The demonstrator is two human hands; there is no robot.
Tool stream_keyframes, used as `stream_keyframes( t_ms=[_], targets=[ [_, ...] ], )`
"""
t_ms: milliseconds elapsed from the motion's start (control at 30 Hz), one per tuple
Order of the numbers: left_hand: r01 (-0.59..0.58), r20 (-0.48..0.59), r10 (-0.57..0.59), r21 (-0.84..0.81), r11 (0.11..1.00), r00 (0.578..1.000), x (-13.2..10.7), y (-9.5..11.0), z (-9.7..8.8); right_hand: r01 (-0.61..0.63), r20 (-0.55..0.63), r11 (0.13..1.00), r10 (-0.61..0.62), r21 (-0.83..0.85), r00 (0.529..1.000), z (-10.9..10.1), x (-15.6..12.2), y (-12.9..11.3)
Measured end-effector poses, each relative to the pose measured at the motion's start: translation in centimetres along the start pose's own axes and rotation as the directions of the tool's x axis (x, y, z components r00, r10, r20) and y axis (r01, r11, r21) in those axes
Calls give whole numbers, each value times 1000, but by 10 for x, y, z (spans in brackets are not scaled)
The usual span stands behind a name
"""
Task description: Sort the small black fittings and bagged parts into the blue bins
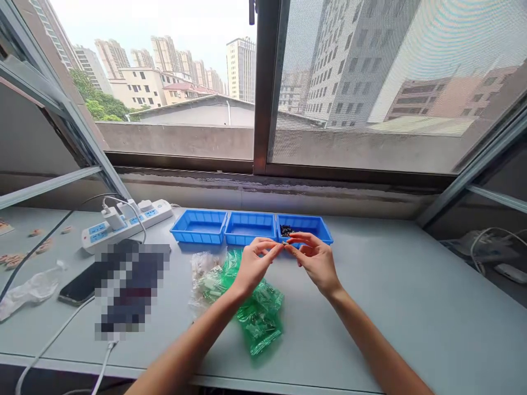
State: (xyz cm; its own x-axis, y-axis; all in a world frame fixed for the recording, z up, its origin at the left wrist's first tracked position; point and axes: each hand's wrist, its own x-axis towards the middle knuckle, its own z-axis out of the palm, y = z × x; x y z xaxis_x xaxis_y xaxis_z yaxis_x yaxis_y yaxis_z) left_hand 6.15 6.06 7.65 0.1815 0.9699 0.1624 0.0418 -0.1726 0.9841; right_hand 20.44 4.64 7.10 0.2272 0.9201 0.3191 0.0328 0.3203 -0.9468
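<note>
My left hand and my right hand meet fingertip to fingertip above the table. Both are closed in a pinch on one tiny brass-and-dark part, too small to name. Just behind them stands the right blue tray, holding a heap of small black parts. Beneath my left wrist lie crumpled green plastic bags with small things inside. A clear plastic bag rests beside them on the left.
Two more blue trays, a middle one and a left one, join the row. At left are a white power strip with chargers, a dark phone, a pixelated device, a white cable and a crumpled white wrapper.
</note>
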Motion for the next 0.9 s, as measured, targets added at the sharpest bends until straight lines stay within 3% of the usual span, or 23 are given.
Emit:
stream_keyframes(
  t_ms=[333, 700, 833, 900],
  targets=[
    [-52, -137, 64, 90, 995, 988, -3, -2, 1, 93, 47, 983, -87, -160, 995, 4, -6, 8],
    [-73, -103, 97, 219, 973, 990, -5, -2, 1, 74, 60, 978, -63, -194, 996, 10, -13, 12],
    [-63, -79, 97, 353, 934, 992, -4, -3, -3, 32, 66, 987, -22, -158, 998, 10, -12, 12],
    [-100, -51, 141, 479, 872, 989, -2, -2, -9, 16, 71, 987, -4, -162, 997, 7, -9, 15]
  ],
)
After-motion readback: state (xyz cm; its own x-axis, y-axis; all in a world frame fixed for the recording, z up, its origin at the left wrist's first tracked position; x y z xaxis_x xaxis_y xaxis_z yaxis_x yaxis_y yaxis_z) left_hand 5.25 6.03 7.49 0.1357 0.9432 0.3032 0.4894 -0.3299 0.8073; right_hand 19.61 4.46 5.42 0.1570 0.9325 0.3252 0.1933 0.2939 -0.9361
